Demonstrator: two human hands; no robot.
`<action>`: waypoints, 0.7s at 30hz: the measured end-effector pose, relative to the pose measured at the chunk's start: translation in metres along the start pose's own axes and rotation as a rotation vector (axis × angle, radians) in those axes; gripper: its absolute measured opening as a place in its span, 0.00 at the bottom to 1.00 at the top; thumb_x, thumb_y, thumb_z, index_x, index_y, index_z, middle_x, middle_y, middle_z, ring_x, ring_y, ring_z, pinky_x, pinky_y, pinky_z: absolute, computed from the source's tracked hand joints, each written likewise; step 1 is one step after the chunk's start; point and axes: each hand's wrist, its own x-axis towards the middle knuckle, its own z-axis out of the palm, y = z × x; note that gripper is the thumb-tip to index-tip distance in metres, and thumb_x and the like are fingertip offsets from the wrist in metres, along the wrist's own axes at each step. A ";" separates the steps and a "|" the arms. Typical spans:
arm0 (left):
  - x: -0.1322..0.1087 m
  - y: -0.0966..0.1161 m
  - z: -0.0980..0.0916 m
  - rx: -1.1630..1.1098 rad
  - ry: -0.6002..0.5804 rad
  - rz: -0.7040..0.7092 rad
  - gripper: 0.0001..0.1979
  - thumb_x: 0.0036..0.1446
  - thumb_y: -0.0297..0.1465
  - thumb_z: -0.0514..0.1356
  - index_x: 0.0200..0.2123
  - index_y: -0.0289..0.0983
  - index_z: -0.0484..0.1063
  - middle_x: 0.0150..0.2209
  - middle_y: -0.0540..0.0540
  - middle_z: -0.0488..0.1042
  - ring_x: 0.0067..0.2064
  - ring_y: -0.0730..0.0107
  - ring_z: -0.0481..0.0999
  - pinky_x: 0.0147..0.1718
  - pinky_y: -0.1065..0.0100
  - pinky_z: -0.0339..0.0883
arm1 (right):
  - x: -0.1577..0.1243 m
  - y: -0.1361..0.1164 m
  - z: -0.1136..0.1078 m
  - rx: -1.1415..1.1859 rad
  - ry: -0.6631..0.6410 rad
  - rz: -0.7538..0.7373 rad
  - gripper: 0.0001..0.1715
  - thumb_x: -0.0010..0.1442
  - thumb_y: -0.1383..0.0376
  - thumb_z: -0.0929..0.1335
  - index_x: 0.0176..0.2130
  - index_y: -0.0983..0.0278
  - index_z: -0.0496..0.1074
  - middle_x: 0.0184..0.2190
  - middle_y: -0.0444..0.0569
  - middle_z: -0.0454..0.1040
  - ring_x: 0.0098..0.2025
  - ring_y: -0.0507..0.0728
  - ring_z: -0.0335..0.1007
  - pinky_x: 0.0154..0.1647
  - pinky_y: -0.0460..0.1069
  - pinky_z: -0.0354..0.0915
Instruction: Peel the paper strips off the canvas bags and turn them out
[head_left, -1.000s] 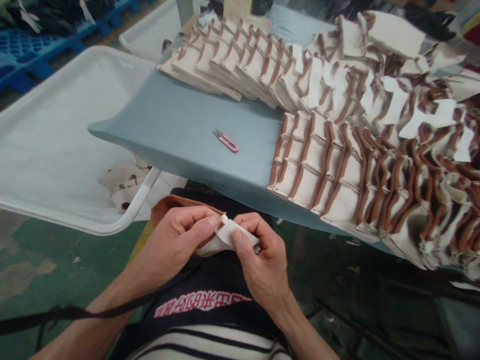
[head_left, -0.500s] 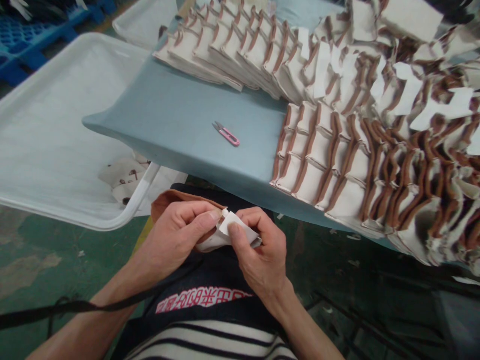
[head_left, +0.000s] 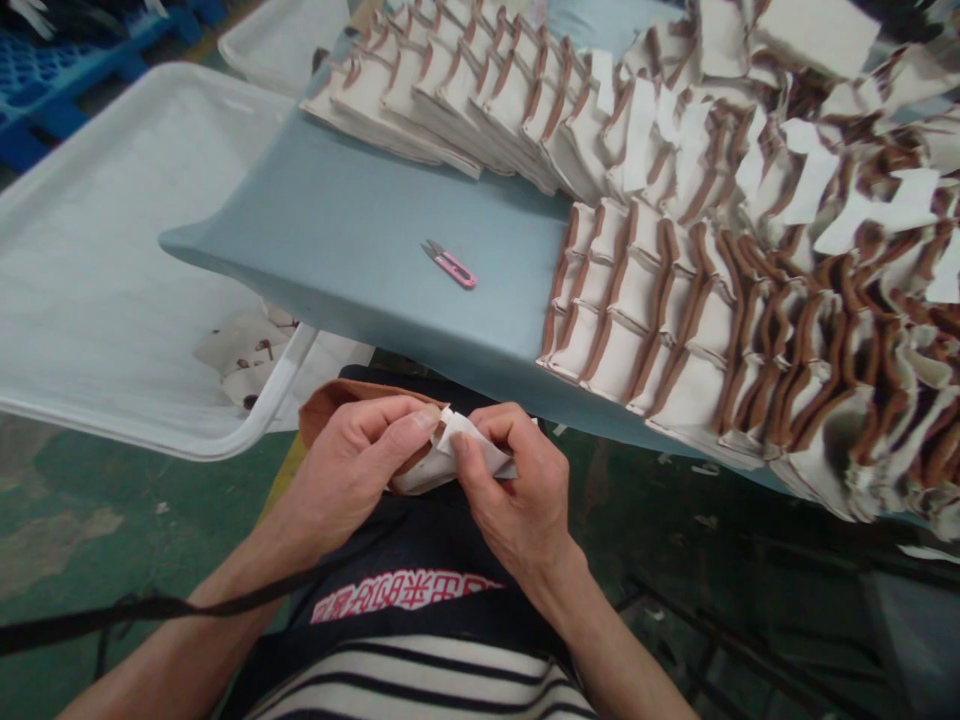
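Over my lap, my left hand (head_left: 351, 468) and my right hand (head_left: 512, 492) both pinch one small white and brown fabric piece (head_left: 437, 463). My thumbs and forefingers meet at its top edge, and a brown part of it shows behind my left hand. On the blue table (head_left: 337, 245) ahead lies a pink thread snipper (head_left: 449, 265), a short way beyond my hands. Rows of the same white pieces with brown edging (head_left: 675, 300) are stacked overlapping across the table's right and far side.
A large white tray (head_left: 97, 260) stands to the left of the table, with a few white scraps (head_left: 247, 360) in its near corner. A second white tray (head_left: 285, 40) is behind it. Blue crates sit far left. A black strap (head_left: 150, 608) crosses my left forearm.
My hands have risen slightly toward the table edge and keep working the fabric piece between the fingertips. The view has shifted a little; the snipper and stacks have not moved.
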 end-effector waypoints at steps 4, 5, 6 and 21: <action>-0.001 0.010 0.002 -0.033 -0.041 -0.053 0.16 0.56 0.43 0.72 0.35 0.36 0.81 0.32 0.47 0.82 0.31 0.67 0.76 0.30 0.71 0.71 | 0.000 0.000 0.002 -0.005 0.004 0.008 0.12 0.71 0.66 0.68 0.33 0.58 0.68 0.30 0.45 0.78 0.30 0.54 0.72 0.33 0.50 0.66; -0.001 0.012 0.003 -0.025 -0.045 -0.060 0.14 0.54 0.41 0.73 0.35 0.36 0.81 0.32 0.47 0.83 0.32 0.65 0.78 0.32 0.71 0.73 | 0.000 0.000 0.002 -0.003 0.004 0.006 0.12 0.71 0.66 0.68 0.33 0.58 0.68 0.30 0.45 0.78 0.30 0.54 0.72 0.33 0.50 0.66; 0.000 0.014 0.004 -0.020 -0.041 -0.059 0.13 0.52 0.40 0.73 0.35 0.37 0.81 0.32 0.47 0.83 0.33 0.64 0.80 0.34 0.70 0.75 | 0.000 0.000 0.003 -0.001 0.002 0.005 0.12 0.70 0.66 0.68 0.32 0.57 0.68 0.30 0.45 0.78 0.30 0.54 0.72 0.33 0.50 0.66; 0.001 0.016 0.008 -0.013 0.010 -0.073 0.11 0.50 0.38 0.69 0.32 0.37 0.79 0.31 0.49 0.83 0.34 0.67 0.81 0.35 0.71 0.73 | -0.001 0.004 0.003 0.060 -0.031 0.159 0.11 0.69 0.62 0.69 0.33 0.58 0.69 0.28 0.44 0.78 0.29 0.55 0.71 0.33 0.51 0.65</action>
